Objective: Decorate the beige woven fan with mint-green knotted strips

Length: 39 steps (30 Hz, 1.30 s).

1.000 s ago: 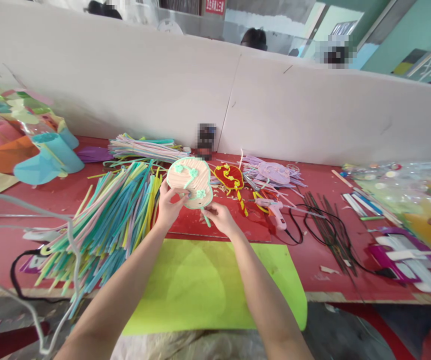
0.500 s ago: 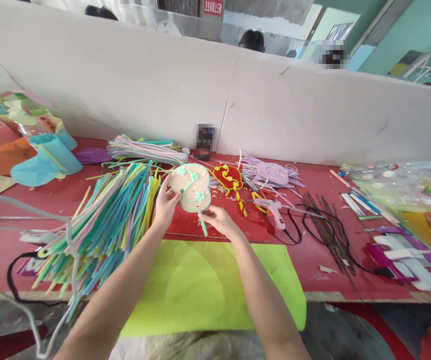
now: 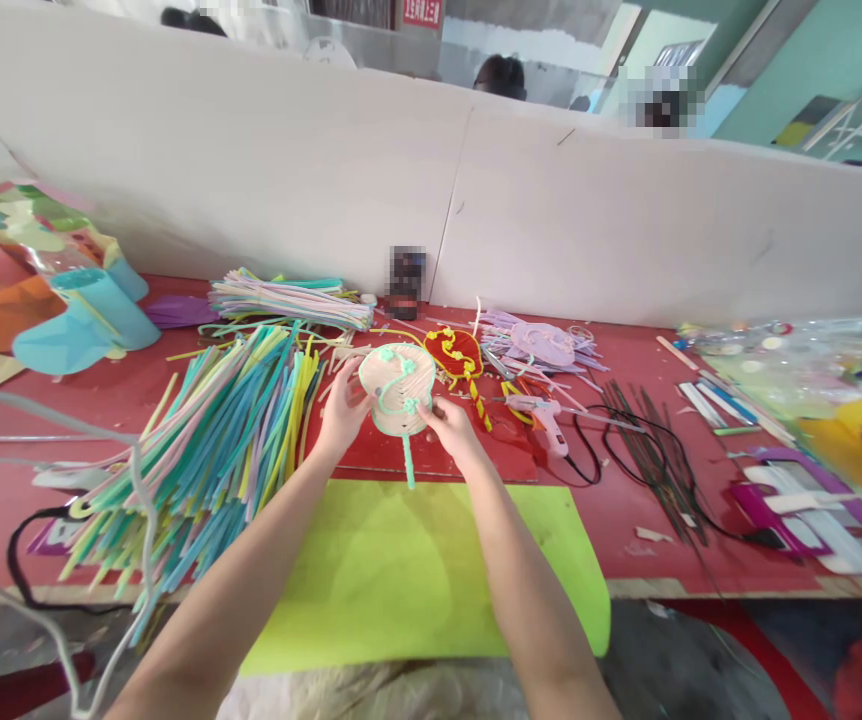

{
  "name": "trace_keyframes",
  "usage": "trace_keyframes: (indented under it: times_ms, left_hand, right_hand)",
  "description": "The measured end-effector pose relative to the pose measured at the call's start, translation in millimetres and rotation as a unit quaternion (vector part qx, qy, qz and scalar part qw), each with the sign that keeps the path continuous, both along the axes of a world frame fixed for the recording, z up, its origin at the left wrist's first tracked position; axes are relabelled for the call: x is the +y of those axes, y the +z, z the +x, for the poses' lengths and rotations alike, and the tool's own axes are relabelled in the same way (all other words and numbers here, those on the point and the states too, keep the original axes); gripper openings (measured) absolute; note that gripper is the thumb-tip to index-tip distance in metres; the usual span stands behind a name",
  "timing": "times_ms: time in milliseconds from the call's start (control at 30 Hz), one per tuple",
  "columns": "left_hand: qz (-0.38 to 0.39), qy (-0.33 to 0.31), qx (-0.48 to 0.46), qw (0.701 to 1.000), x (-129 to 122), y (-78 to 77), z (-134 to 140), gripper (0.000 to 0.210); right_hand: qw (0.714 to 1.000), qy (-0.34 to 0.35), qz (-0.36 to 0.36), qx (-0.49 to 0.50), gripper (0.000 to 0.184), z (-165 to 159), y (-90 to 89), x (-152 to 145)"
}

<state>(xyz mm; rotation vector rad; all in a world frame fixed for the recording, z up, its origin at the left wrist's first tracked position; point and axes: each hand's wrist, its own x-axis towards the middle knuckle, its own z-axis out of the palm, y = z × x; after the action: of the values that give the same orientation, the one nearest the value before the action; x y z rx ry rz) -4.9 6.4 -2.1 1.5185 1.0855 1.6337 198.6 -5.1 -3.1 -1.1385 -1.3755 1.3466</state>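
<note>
Between my two hands is a hand fan (image 3: pixel 393 390) made of pipe cleaners, cream with mint-green edging, flowers and a mint handle that points down toward me. My left hand (image 3: pixel 346 405) pinches its left rim. On the right rim, the fingers of my right hand (image 3: pixel 449 425) are closed near a green flower. Just behind it lies a red fan (image 3: pixel 455 352) with yellow flowers and a twisted red-and-yellow handle. A pink glue gun (image 3: pixel 547 420) rests on the table to the right of my right hand.
Left of my hands is a big heap of pipe cleaners (image 3: pixel 221 440); another bundle (image 3: pixel 292 300) lies behind it. A lilac fan (image 3: pixel 543 343) sits at the back. Dark sticks (image 3: pixel 652 450), a cord and a power strip (image 3: pixel 791 510) are rightward. A green mat (image 3: pixel 401 580) covers the front edge.
The fan has turned more upright and shifted slightly right and down. My right hand has moved from the handle up to the fan's right rim; the left still holds the left side.
</note>
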Motion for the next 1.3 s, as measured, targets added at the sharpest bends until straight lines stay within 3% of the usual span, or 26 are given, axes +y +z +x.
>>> trace_keyframes:
  times_ms: [100,167,567,800,933,1067,1167,1300]
  left_hand:
    - [0.064,0.125,0.103,0.985,-6,10.1,-3,0.034]
    - [0.076,0.155,0.139,0.975,-11,16.4,-3,0.021]
    - [0.138,0.139,0.264,0.944,-25,22.5,9,0.024]
    - [0.105,0.129,0.173,0.971,-28,28.7,8,0.024]
    - [0.066,0.120,0.096,0.986,-24,21.8,10,0.026]
    - [-0.006,0.071,0.041,0.997,-22,13.3,13,0.028]
    - [-0.024,0.064,0.039,0.997,-22,12.0,12,0.027]
    - [-0.022,0.099,0.053,0.993,-22,13.8,9,0.027]
  right_hand:
    - [1.000,0.005,0.024,-0.013,0.035,0,-3.9,1]
    - [0.998,0.013,0.045,-0.028,0.033,-1,-3.9,1]
    - [0.993,0.033,0.105,-0.037,0.030,-13,12.6,-10]
    - [0.995,0.016,0.092,-0.022,0.033,-15,9.1,-10]
    - [0.994,0.001,0.103,-0.019,0.032,-16,12.2,-11]
    - [0.994,0.025,0.100,-0.029,0.030,-16,15.7,-13]
    - [0.994,0.042,0.090,-0.036,0.032,-16,16.9,-14]
    - [0.994,0.044,0.087,-0.038,0.032,-17,17.3,-15]
